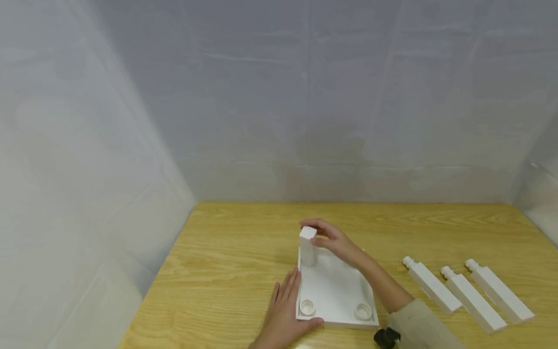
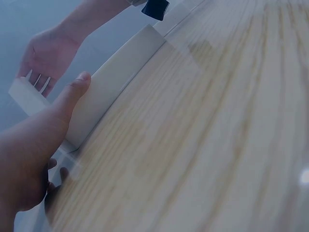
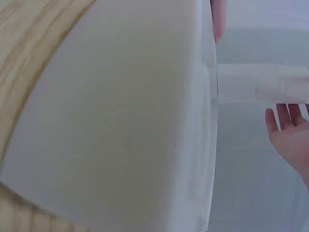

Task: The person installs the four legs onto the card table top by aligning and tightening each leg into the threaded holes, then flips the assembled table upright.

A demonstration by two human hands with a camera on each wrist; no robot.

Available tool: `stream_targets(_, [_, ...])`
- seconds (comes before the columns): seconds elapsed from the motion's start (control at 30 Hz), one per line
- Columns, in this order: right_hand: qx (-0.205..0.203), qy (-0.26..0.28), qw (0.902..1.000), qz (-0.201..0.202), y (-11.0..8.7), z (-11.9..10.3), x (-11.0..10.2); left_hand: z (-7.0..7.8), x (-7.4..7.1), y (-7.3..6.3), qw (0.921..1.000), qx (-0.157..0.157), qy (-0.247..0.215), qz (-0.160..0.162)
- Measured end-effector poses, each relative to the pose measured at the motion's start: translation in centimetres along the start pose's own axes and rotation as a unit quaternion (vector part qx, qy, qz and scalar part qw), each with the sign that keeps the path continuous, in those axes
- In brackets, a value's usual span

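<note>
A white square panel (image 1: 333,288) with a raised rim lies on the table. One white square leg (image 1: 307,249) stands upright at its far left corner. My right hand (image 1: 334,241) holds that leg near its top, thumb on the near side and fingers round behind. My left hand (image 1: 282,310) braces the near left corner, straight fingers along the left side and thumb against the front edge. Round sockets show at the near left (image 1: 307,307) and near right (image 1: 363,311) corners. The right forearm covers part of the panel's right side.
Three loose white legs, left (image 1: 433,287), middle (image 1: 475,301) and right (image 1: 501,293), lie slantwise on the wooden table (image 1: 226,271) with their knobbed ends pointing away. Pale sheeting (image 1: 261,106) hangs behind and at both sides. A black object (image 1: 386,338) sits at the right sleeve.
</note>
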State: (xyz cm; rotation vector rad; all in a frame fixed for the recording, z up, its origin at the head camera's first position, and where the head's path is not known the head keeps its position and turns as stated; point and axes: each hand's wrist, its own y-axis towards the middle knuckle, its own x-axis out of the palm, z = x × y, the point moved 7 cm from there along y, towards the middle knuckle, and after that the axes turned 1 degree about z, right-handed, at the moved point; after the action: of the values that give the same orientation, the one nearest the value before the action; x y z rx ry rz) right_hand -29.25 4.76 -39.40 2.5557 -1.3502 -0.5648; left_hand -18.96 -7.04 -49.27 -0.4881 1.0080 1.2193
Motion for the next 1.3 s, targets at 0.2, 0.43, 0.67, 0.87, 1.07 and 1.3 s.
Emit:
stream_targets(0.2, [0.025,-0.13,0.9865,0.096,0.2,0.2,-0.3,0.1,0.0,0.0,1.0,0.0,0.0,0.0])
stream_targets(0.43, [0.007,-0.083,0.9944,0.064,0.4,1.2,0.1,0.1,0.1,0.0,1.0,0.001,0.0,-0.001])
stream_targets(0.67, [0.075,0.09,0.9931,-0.008,-0.1,2.7,0.1,0.1,0.1,0.0,1.0,0.002,0.001,0.0])
stream_targets(0.87, [0.044,0.056,0.9972,0.023,-0.2,2.5,-0.2,0.2,0.0,-0.2,0.9999,0.008,0.006,0.009])
stream_targets(1.07, [0.016,-0.111,0.9881,0.106,-0.1,2.1,-0.4,0.1,-0.1,-0.3,0.9996,0.013,0.014,0.02])
stream_targets(1.3, [0.007,-0.011,0.9984,0.056,0.0,1.8,0.1,0.2,0.0,-0.2,0.9998,0.01,0.01,0.012])
